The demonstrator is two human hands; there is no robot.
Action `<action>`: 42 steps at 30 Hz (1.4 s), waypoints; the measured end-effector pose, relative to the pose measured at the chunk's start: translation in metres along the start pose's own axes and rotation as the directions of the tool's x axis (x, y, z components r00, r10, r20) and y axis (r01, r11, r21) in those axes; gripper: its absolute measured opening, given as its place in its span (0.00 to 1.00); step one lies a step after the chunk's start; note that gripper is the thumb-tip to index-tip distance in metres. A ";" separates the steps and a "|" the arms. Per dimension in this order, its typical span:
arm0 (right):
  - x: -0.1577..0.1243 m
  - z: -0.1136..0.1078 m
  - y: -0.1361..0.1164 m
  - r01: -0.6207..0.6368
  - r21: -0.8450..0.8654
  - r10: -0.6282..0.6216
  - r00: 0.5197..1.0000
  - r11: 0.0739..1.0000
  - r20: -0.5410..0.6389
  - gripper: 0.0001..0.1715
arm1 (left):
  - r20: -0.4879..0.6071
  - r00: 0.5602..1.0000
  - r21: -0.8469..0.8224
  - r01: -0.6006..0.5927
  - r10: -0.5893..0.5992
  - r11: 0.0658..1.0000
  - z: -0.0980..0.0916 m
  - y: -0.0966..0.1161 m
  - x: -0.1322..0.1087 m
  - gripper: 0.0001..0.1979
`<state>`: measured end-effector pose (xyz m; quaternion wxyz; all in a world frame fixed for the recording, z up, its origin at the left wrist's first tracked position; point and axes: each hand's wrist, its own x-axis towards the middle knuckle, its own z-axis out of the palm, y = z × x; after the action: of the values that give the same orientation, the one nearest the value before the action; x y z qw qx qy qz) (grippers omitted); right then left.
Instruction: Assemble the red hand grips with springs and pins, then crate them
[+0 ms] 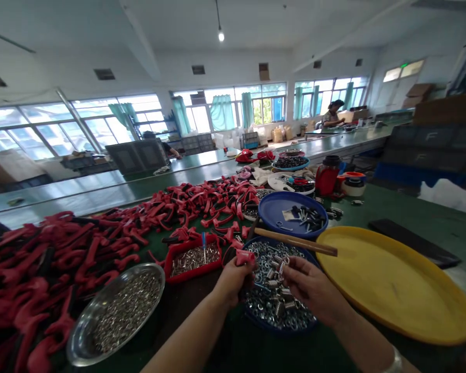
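My left hand (233, 282) is closed round a red plastic handle part (244, 256). Fingers of my right hand (314, 286) pinch a shiny coiled spring (282, 267), a short way right of the red part. Both hands are above a dark blue tray (281, 327) heaped with small metal nuts (262, 305); several loose springs (279, 310) lie among them. Across the tray's far side rests a wooden-handled hammer (295, 241). To the left, a red tray (194, 278) holds small metal pins and an upright blue-handled screwdriver (204, 246).
Red and black handle parts (101, 243) pile up on the left. Nearby are a steel bowl (77, 331) of small metal pieces, a blue plate (270, 202) with bolts, and a large yellow tray (396, 290). Another person (333, 115) sits far right.
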<state>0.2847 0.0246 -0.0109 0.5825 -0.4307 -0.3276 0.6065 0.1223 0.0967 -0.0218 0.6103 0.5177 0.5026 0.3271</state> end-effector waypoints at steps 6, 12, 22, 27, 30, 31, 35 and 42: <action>-0.002 0.023 0.011 0.096 -0.143 -0.094 0.995 0.985 0.022 0.20 | 0.105 0.976 -0.540 0.217 -0.191 0.813 0.004 -0.005 -0.033 0.12; -0.004 0.043 0.026 0.091 -0.102 -0.089 0.996 0.991 0.026 0.15 | 0.167 0.945 -0.675 0.318 -0.283 0.665 -0.005 -0.009 -0.055 0.05; -0.012 0.059 0.046 0.019 -0.037 -0.021 0.998 0.999 -0.051 0.15 | 0.184 0.925 -0.791 0.341 -0.333 0.509 -0.017 -0.008 -0.075 0.05; -0.014 0.066 0.048 0.022 -0.041 -0.023 0.999 0.999 -0.028 0.16 | 0.101 0.946 -0.844 0.245 -0.307 0.478 -0.009 -0.018 -0.081 0.05; -0.017 0.070 0.039 0.185 -0.323 -0.195 0.981 0.928 0.001 0.15 | 0.099 0.930 -0.804 0.284 -0.354 0.522 -0.007 -0.027 -0.084 0.05; -0.018 0.072 0.034 0.255 -0.435 -0.262 0.964 0.863 0.047 0.13 | 0.138 0.918 -0.787 0.330 -0.372 0.521 -0.007 -0.028 -0.085 0.05; -0.019 0.080 0.016 0.381 -0.541 -0.272 0.923 0.750 0.274 0.10 | 0.307 0.871 -0.751 0.469 -0.383 0.465 -0.015 -0.029 -0.090 0.05; -0.016 0.085 0.015 0.400 -0.593 -0.187 0.902 0.699 0.389 0.09 | 0.479 0.798 -0.726 0.594 -0.367 0.346 -0.025 -0.030 -0.093 0.07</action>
<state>0.2006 0.0159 0.0128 0.4260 -0.4524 -0.6694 0.4070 0.0688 0.0116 -0.0242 0.9041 0.0111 0.3304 0.2707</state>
